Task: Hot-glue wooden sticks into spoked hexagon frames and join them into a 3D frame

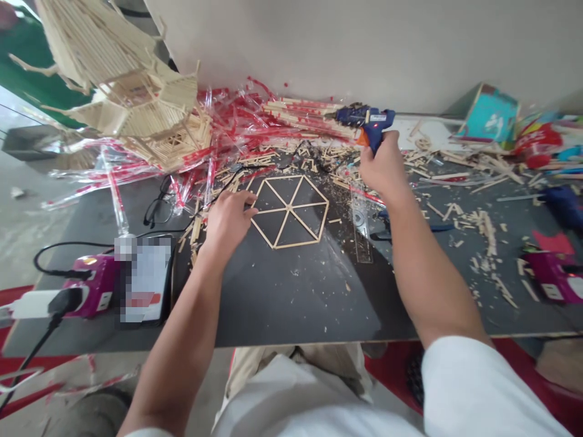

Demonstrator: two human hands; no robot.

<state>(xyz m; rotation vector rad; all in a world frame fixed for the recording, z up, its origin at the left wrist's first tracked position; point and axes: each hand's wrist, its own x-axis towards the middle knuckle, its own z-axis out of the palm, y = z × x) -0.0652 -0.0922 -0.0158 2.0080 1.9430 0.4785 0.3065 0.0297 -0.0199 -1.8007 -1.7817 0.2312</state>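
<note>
A hexagonal frame of thin wooden sticks with spokes (pixel 288 208) lies flat on the dark table (pixel 291 303). My left hand (pixel 231 220) is at the frame's left corner, its thumb and forefinger closed on that corner. My right hand (pixel 385 167) is wrapped round the handle of a blue glue gun (pixel 377 126) beyond the frame, to its right. The gun's nozzle points left over a pile of loose sticks, and its orange trigger shows below the body. A clear ruler (pixel 361 224) lies to the right of the frame.
A tiered stick model (pixel 136 109) stands at the back left, beside red-and-clear plastic wrappers (pixel 237 121). A phone (pixel 148 279) and a purple power block (pixel 93 282) are at the left, another purple block (pixel 555 273) at the right. Stick scraps and black cables lie about.
</note>
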